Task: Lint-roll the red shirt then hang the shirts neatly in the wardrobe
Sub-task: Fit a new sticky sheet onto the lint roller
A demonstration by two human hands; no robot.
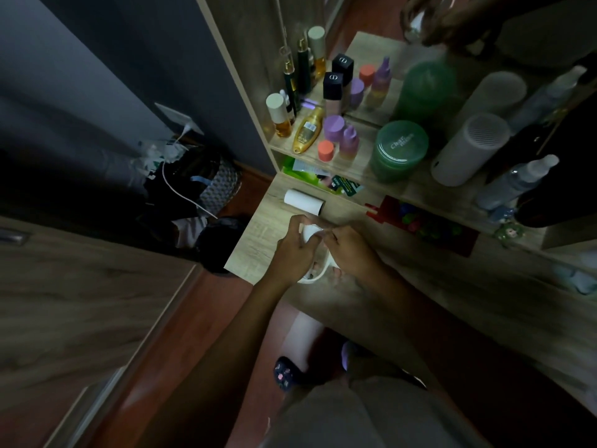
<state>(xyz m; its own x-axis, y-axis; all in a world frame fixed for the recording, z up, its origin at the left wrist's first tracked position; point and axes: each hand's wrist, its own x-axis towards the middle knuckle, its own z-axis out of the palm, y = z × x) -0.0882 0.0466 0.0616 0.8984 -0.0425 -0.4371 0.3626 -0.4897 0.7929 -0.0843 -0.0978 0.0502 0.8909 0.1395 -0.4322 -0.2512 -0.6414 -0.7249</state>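
Observation:
Over the wooden dressing table (258,247), both my hands hold a white lint roller (310,235). My left hand (295,253) grips its roll end from the left. My right hand (350,253) pinches at the roll from the right, and the roller's white handle (318,274) curves out below my hands. A spare white roll (303,202) lies on the table just beyond my fingers. No red shirt and no wardrobe rail is in view.
A shelf above holds perfume bottles (281,116), purple bottles (336,129), a green jar (399,150), a white cylinder (468,150) and spray bottles (517,181). A red box (423,223) lies on the table. A bin with bags (206,182) stands at left.

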